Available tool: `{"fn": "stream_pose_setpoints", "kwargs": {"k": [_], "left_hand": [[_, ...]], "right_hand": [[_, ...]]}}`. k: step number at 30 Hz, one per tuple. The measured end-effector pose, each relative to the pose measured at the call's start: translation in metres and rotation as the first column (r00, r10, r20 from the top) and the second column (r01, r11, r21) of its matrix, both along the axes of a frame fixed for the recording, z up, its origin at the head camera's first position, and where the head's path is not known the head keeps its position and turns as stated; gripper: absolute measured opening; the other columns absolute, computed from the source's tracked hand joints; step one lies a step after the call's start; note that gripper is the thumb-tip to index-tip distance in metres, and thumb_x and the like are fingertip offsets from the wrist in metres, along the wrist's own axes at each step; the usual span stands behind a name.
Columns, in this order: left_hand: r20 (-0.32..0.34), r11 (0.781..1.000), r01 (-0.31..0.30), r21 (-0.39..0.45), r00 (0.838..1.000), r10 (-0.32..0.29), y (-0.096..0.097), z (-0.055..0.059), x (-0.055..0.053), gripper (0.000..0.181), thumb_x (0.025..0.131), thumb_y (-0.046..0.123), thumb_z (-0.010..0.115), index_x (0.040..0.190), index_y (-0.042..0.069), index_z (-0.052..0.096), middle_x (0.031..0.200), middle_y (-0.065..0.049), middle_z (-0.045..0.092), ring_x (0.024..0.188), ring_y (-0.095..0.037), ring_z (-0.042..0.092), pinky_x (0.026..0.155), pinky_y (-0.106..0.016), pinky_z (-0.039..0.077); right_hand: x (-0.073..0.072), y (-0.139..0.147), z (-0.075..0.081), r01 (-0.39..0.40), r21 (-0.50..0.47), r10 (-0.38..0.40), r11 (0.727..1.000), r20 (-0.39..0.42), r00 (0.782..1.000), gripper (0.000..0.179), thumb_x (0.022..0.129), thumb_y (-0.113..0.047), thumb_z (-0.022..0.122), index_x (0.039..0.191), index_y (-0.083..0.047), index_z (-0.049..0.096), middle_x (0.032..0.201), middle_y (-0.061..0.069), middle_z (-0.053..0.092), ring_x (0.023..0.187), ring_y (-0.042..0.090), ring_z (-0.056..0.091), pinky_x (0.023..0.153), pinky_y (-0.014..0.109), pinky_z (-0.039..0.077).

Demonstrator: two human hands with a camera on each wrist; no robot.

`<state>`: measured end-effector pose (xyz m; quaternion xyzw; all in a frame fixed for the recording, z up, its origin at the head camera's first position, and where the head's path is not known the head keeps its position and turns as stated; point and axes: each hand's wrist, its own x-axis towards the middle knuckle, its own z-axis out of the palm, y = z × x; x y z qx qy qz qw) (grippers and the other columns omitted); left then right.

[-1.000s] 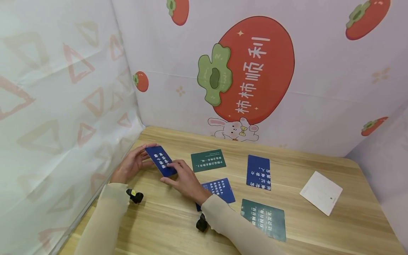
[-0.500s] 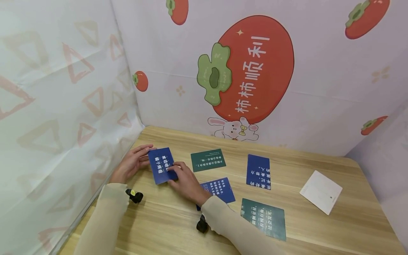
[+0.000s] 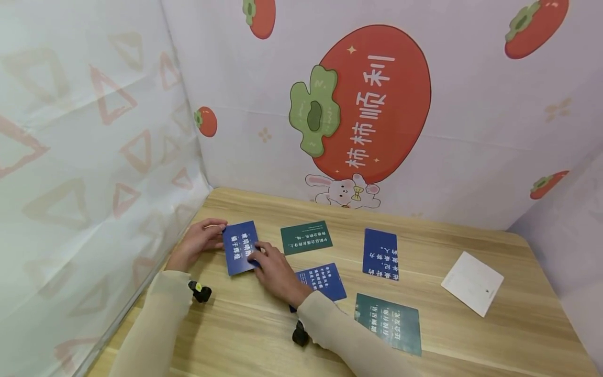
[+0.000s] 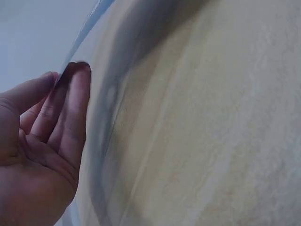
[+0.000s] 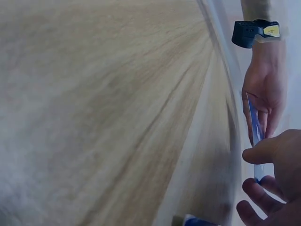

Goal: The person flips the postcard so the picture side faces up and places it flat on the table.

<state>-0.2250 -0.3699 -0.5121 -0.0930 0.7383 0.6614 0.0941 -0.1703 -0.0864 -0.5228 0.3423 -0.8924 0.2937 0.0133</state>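
Note:
A blue card (image 3: 239,251) with white printed characters is held above the left part of the wooden table, its printed face up toward the head view. My left hand (image 3: 200,243) pinches its left edge between thumb and fingers, as the left wrist view shows too. At the opposite edge my right hand (image 3: 279,273) grips the card, thumb on one side and fingers on the other. The right wrist view shows the card (image 5: 255,125) nearly edge-on between both hands. Partly under the right hand and sleeve lies another blue card (image 3: 326,283).
Behind the right hand lies a green card (image 3: 306,237). To the right are a blue card (image 3: 380,254), another green card (image 3: 395,324) and a white card (image 3: 472,283). A fabric wall (image 3: 254,157) with persimmon prints borders the wooden table (image 3: 245,335) at the back.
The held card was tilted and has been turned more squarely face-up, with its near end swung slightly left and toward the person. Both hands keep hold of it; the other cards stay put.

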Motion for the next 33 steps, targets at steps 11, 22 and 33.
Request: {"fn": "stream_pose_setpoints", "kwargs": {"k": [11, 22, 33], "left_hand": [[0.028, 0.988, 0.055, -0.144, 0.998, -0.051, 0.009, 0.001, -0.002, 0.047, 0.114, 0.023, 0.061, 0.151, -0.006, 0.057, 0.121, -0.011, 0.074, 0.087, -0.01, 0.073, 0.076, -0.029, 0.068], [0.044, 0.955, 0.082, -0.285, 0.996, -0.073, 0.008, -0.002, -0.002, 0.045, 0.115, 0.03, 0.059, 0.15, 0.001, 0.062, 0.122, -0.013, 0.07, 0.081, -0.01, 0.061, 0.061, -0.022, 0.053], [0.045, 0.951, 0.104, -0.29, 0.994, -0.095, 0.014, -0.004, -0.001, 0.05, 0.117, 0.034, 0.052, 0.154, 0.0, 0.057, 0.154, -0.028, 0.059, 0.092, -0.009, 0.07, 0.07, -0.026, 0.065]], "right_hand": [[0.006, -0.001, -0.005, 0.036, 0.239, 0.009, 0.97, -0.186, 0.982, 0.031, 0.114, -0.022, 0.06, 0.144, -0.024, 0.068, 0.156, 0.004, 0.062, 0.135, 0.024, 0.062, 0.108, 0.04, 0.054], [0.007, 0.0, -0.005, 0.064, 0.278, -0.006, 0.958, -0.204, 0.979, 0.031, 0.114, -0.023, 0.058, 0.143, -0.025, 0.069, 0.153, -0.001, 0.066, 0.14, 0.024, 0.059, 0.121, 0.056, 0.046], [0.01, 0.011, -0.004, 0.035, 0.239, 0.005, 0.97, -0.165, 0.986, 0.031, 0.111, -0.028, 0.063, 0.141, -0.024, 0.071, 0.155, 0.001, 0.064, 0.145, 0.025, 0.056, 0.126, 0.067, 0.039]]}}
